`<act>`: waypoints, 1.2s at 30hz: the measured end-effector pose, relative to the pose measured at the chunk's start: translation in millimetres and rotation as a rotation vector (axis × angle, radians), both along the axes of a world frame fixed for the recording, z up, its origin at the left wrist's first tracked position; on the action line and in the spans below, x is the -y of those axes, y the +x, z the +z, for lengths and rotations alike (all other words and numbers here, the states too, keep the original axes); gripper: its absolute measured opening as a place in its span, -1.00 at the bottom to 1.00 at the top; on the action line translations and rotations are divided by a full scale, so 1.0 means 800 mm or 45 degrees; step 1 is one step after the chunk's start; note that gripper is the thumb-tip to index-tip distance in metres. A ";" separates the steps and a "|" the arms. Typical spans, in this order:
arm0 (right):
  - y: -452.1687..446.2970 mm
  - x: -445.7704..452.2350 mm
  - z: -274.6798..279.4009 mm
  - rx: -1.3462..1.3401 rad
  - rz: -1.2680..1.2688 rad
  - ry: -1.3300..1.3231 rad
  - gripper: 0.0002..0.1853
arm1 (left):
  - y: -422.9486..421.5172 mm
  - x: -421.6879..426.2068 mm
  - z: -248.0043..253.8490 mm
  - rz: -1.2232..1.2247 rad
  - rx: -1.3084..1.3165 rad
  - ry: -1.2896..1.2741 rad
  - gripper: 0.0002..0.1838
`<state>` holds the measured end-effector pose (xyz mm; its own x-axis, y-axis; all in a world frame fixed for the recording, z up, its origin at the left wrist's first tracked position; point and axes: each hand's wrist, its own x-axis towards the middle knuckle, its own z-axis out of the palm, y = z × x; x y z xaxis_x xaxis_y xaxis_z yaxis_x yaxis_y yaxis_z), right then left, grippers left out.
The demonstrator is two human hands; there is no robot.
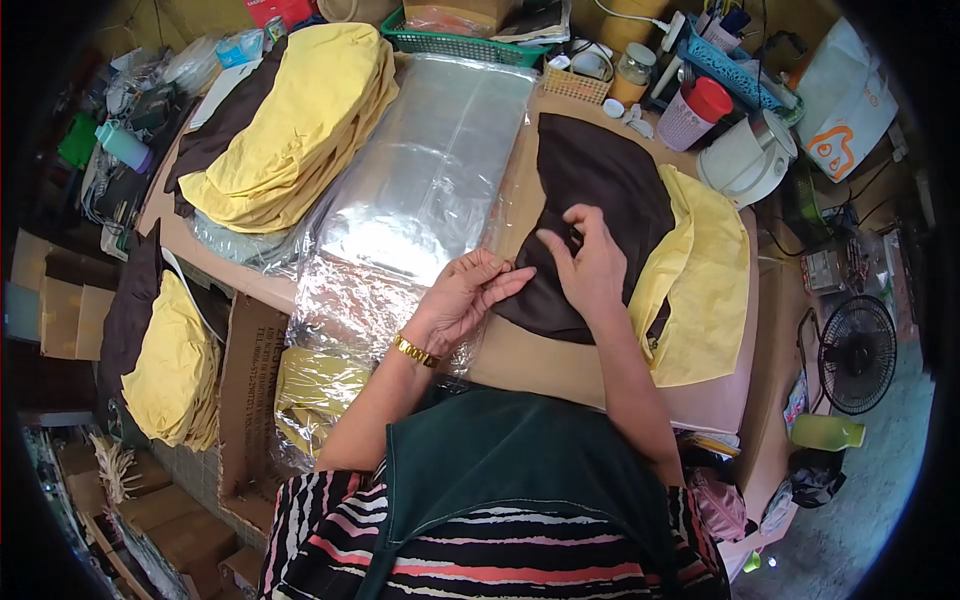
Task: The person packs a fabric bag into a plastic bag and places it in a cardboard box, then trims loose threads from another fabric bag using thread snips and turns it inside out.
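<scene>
A dark brown cloth piece (605, 165) joined to or overlapping a yellow cloth piece (705, 285) lies on the table in front of me. My left hand (468, 295), with a gold watch (415, 350) at its wrist, pinches the brown cloth's left edge between thumb and fingers; a tiny detail at the fingertips is too small to name. Over the middle of the brown cloth is my right hand (592, 262), its thumb and forefinger curved and apart, with nothing visible between them. Clear plastic bags (430, 150) lie stacked to the left of the brown cloth.
A pile of yellow cloth pieces (300, 110) sits at the back left, another yellow pile (175, 370) lower left beside a cardboard box (245, 400). Along the back stand a green basket (460, 45), a jar (635, 70), a red-lidded cup (690, 110) and a white kettle (745, 160).
</scene>
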<state>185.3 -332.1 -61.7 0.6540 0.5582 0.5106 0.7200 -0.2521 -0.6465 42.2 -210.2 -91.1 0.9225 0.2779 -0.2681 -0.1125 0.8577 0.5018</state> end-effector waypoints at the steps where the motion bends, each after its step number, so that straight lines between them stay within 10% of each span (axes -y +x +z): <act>1: -0.005 0.004 0.014 0.001 0.001 0.000 -0.78 | -0.001 0.000 0.003 0.001 0.015 -0.017 -0.84; 27: -0.053 0.023 0.078 0.453 0.208 -0.346 -0.79 | -0.006 0.010 0.018 0.068 -0.003 0.251 -0.84; 36: 0.019 0.028 -0.047 0.231 -0.160 -0.535 -0.43 | -0.040 -0.015 -0.006 0.108 -0.374 0.947 -0.71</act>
<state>200.9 -354.1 -99.5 0.6510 0.6628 0.3699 0.7589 -0.5574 -0.3368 9.9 -198.6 -95.8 0.8108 0.5450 -0.2136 0.0632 0.2813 0.9575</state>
